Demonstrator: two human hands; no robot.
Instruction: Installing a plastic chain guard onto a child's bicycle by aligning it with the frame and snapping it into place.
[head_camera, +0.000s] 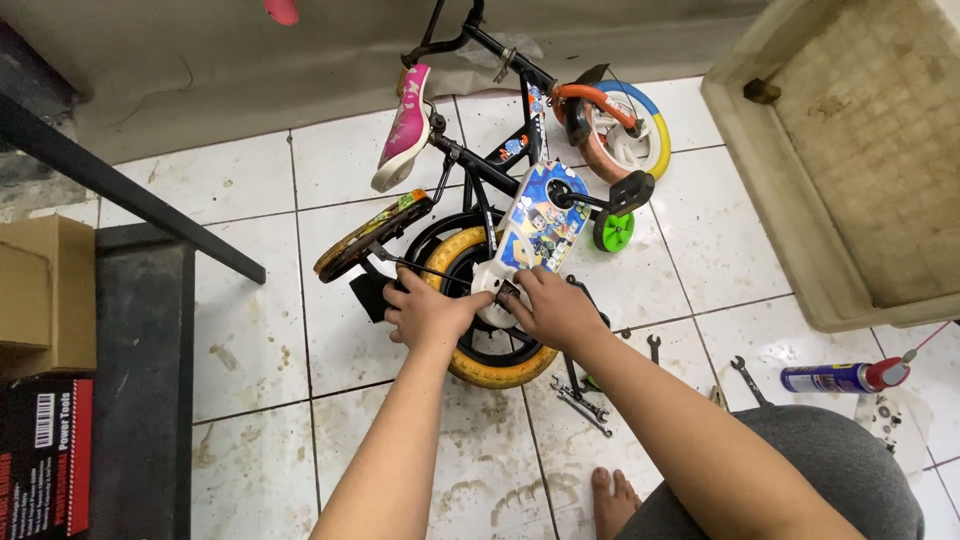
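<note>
Child's bicycle (520, 200) lies on stained white floor tiles (250, 330); both hands (430, 312) (552, 308) closed on rear wheel hub (497, 295).

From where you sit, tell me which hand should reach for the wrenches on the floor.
Probably the right hand. The wrenches lie on the tiles just below its wrist, while the left hand grips the yellow rear wheel on the far side and would have to cross over.

Both hands covered the rear wheel's (497, 365) hub. The handlebar (447, 35) ran off the top edge; wrenches (583, 404) lay partly hidden behind the right forearm.
</note>
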